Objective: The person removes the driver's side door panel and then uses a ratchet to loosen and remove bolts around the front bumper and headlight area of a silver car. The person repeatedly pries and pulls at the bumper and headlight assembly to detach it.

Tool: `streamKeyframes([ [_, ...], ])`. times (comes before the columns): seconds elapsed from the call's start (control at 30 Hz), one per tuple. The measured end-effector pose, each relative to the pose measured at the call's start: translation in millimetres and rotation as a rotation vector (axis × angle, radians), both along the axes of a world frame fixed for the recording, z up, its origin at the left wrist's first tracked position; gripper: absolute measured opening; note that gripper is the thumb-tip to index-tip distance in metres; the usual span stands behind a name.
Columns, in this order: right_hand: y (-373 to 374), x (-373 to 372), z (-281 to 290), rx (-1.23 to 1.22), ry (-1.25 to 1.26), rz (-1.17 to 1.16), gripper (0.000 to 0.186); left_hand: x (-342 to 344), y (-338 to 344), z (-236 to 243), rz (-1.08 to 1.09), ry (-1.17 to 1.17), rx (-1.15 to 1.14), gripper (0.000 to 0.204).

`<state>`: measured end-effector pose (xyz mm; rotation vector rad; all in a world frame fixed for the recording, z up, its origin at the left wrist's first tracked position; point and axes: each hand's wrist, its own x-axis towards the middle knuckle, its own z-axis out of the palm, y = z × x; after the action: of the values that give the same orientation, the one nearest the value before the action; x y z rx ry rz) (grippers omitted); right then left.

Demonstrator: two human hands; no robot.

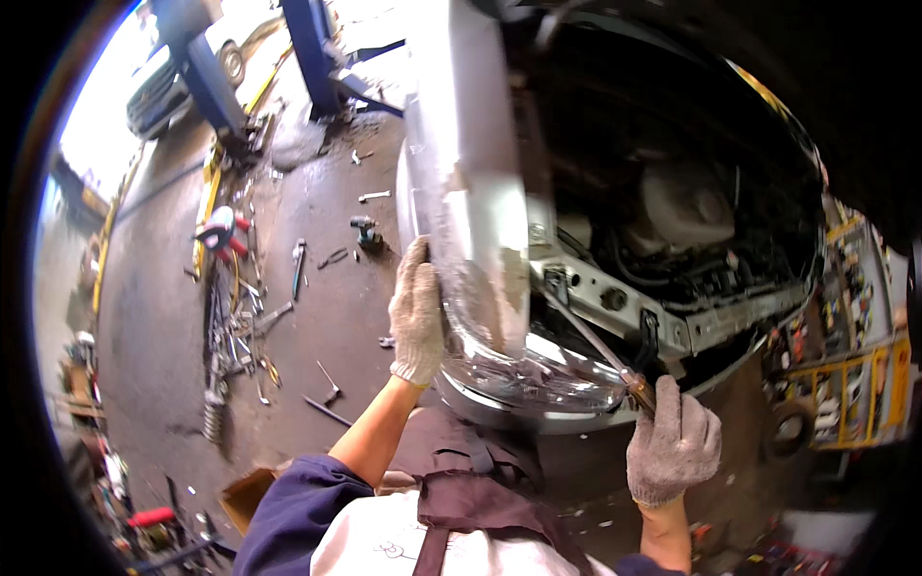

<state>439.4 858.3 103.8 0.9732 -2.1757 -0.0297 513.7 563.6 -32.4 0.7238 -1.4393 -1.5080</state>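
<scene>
My left hand (417, 322), in a knitted work glove, lies flat with its fingers stretched out along the outer side of a silver car's fender (485, 240). My gloved right hand (674, 444) is wrapped round the brownish handle of a long screwdriver (594, 338). Its metal shaft slants up and left over the headlight (567, 379), toward the light-coloured metal crossmember (615, 298) at the front of the open engine bay. Where exactly the tip rests is hard to make out.
A cordless drill (365, 233), pliers, a hammer (300, 264) and several wrenches are strewn over the floor at left. Blue lift posts (312, 58) stand at the far left. A yellow rack (864, 394) and a tire (789, 428) are at right.
</scene>
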Motion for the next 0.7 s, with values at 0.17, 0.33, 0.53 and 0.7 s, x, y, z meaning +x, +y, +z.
streamKeyframes([
  [0.17,-11,-17,5,0.113,0.12,-0.007,0.036,8,10,9,0.015,-0.044,-0.041,0.05],
  [0.33,-16,-22,23,0.201,0.012,0.063,0.037,10,18,20,0.03,-0.019,0.105,0.051],
  [0.53,-32,-13,50,0.36,-0.008,0.107,0.036,9,11,15,0.107,-0.113,-0.022,0.051],
  [0.7,-31,-15,47,0.205,-0.113,-0.035,0.033,5,8,7,0.144,-0.101,-0.186,0.054],
])
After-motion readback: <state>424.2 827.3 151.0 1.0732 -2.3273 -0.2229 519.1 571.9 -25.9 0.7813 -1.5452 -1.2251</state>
